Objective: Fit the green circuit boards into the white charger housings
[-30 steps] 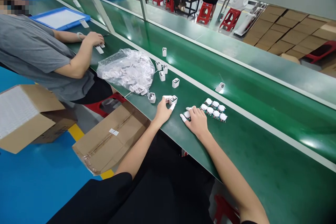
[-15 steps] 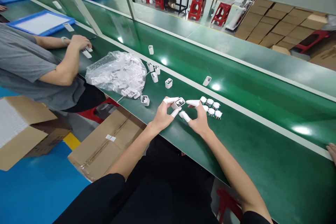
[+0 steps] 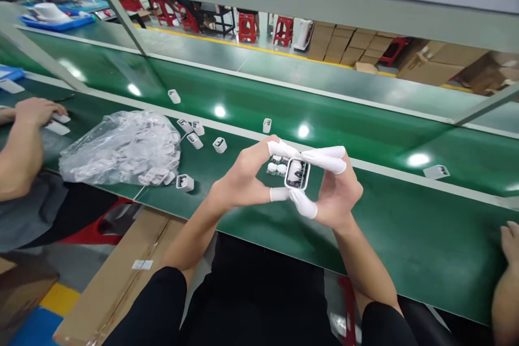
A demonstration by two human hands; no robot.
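Note:
A small white plastic housing (image 3: 287,179) with rounded corners is held up between my two hands, its open end and dark inner parts facing me. My left hand (image 3: 247,178) pinches it from the left, thumb below and index finger above, both in white finger cots. From the right, my right hand (image 3: 338,189) grips it the same way with cotted fingers closed on its rim. Just behind it, partly hidden, lie small circuit boards with round white tops (image 3: 277,167). Whether a board sits inside the housing I cannot tell.
A clear plastic bag of white parts (image 3: 125,146) lies to the left. Several white housings (image 3: 219,145) stand on the green bench (image 3: 405,216), with one more housing (image 3: 437,172) at the right. A co-worker's arm (image 3: 24,140) is at far left, another person's hand (image 3: 510,243) at far right.
My right hand has come in from beside the housing and now grips it together with my left. The housing is nearer the camera, with its opening facing me. The view has swung right.

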